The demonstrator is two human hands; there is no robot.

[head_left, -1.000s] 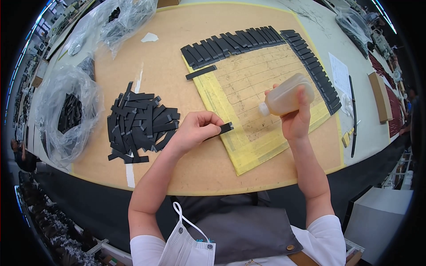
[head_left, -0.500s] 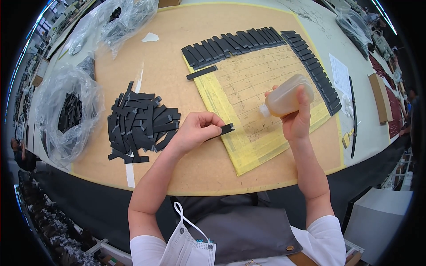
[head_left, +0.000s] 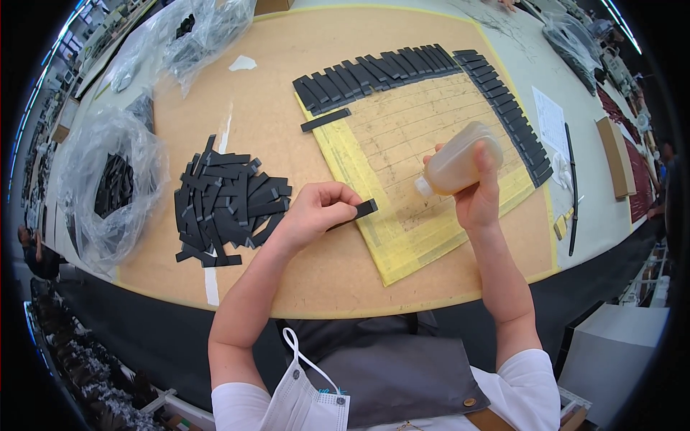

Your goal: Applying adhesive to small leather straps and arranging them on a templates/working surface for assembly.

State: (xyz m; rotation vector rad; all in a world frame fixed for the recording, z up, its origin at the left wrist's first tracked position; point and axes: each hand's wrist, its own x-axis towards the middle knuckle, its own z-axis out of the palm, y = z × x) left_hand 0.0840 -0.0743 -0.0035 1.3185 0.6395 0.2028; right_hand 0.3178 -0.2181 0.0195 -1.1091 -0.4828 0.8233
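Between thumb and fingers, my left hand [head_left: 320, 213] pinches a short black strip [head_left: 366, 208], its free end pointing right over the board's left edge. My right hand [head_left: 478, 194] is wrapped round a translucent squeeze bottle [head_left: 463, 161] of pale amber liquid. The bottle is tilted, its white nozzle [head_left: 423, 187] angled down to the left above the board. Yellow tape borders the tan board [head_left: 410, 144]. Black strips line its far edge [head_left: 366, 75] and right edge [head_left: 507, 108] side by side. One single strip [head_left: 325, 119] lies across its upper left corner.
Left of the board lies a heap of loose black strips [head_left: 226, 205]. A clear plastic bag [head_left: 108, 187] with more strips stands farther left, another bag [head_left: 205, 36] behind. To the right are a paper sheet [head_left: 550, 118], a thin black rod [head_left: 571, 190] and a cardboard piece [head_left: 616, 158].
The bottle has shifted slightly left, its nozzle a bit lower. My left hand and its strip have barely moved.
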